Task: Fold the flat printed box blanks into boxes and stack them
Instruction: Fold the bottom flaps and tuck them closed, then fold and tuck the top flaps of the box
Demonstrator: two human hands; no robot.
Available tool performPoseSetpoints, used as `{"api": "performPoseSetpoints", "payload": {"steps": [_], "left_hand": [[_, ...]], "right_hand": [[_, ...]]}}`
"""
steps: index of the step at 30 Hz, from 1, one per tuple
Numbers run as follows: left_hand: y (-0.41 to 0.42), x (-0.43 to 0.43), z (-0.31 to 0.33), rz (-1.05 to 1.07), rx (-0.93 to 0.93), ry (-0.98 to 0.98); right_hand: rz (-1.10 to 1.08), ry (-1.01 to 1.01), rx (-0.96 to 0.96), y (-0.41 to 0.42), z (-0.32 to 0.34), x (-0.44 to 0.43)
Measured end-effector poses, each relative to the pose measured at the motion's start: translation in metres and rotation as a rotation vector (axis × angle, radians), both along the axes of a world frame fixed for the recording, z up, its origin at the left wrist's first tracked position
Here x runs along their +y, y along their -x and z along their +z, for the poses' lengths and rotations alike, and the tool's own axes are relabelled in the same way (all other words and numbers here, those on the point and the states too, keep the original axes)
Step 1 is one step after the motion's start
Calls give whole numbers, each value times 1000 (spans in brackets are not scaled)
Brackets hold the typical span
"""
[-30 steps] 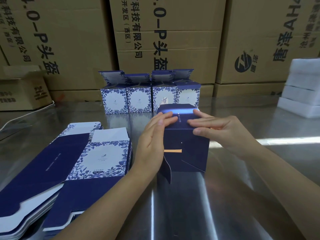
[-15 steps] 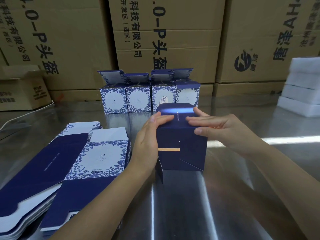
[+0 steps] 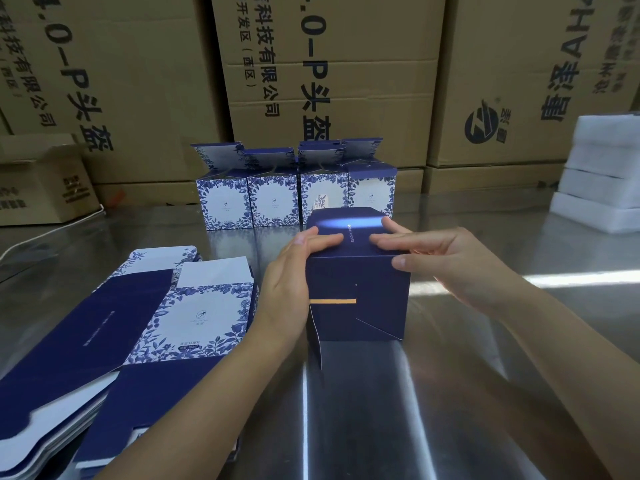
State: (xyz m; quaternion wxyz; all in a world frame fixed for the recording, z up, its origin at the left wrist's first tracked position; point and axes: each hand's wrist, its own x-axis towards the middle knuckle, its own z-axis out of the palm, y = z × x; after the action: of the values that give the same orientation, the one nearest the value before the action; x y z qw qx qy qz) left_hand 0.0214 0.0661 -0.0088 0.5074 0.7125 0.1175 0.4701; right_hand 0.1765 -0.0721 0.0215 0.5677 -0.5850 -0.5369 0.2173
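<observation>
Head view, left grip (image 3: 294, 268) and right grip (image 3: 446, 261) flat-fingered on navy box (image 3: 375, 299), steel table (image 3: 450, 410), cartons (image 3: 363, 98) behind

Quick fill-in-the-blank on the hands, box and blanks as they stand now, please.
The left hand and right hand both press on the ___ face of the navy box.
Behind it, ___ folded boxes stand in a row.
The flat blanks lie on the person's ___ side.
Missing: top; four; left.
</observation>
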Motion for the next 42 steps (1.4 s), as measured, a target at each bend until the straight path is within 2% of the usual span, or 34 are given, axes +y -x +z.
{"api": "performPoseSetpoints", "payload": {"steps": [11, 15, 17, 20, 23, 26, 29, 32, 37, 39, 42], "left_hand": [[-3, -3, -7, -137, 2, -9], [-5, -2, -6, -208, -84, 77], [-6, -1, -5, -223, -151, 163], [-7, 3, -3, -123, -201, 280], [-8, 7, -3, 66, -58, 376], [-5, 8, 0, 164, 44, 456], [-2, 8, 4, 172, 34, 412], [1, 8, 9, 128, -23, 372], [6, 11, 19, -37, -39, 236], [9, 12, 19, -54, -14, 176], [9, 12, 19, 14, -8, 163]], "right_hand": [[27, -72, 47, -1, -5, 5], [50, -108, 119, -3, -5, 6], [-24, -93, 176, -5, -7, 7], [-142, 36, 212, -8, -14, 13], [-83, 170, 254, -6, -17, 15], [-89, 188, 224, -3, -17, 14], [-96, 164, 250, -1, -14, 13], [-32, 138, 354, 1, -13, 13], [-52, 130, 526, -2, -13, 15], [-74, 152, 503, -5, -14, 14], [-180, 207, 361, -6, -14, 13]]}}
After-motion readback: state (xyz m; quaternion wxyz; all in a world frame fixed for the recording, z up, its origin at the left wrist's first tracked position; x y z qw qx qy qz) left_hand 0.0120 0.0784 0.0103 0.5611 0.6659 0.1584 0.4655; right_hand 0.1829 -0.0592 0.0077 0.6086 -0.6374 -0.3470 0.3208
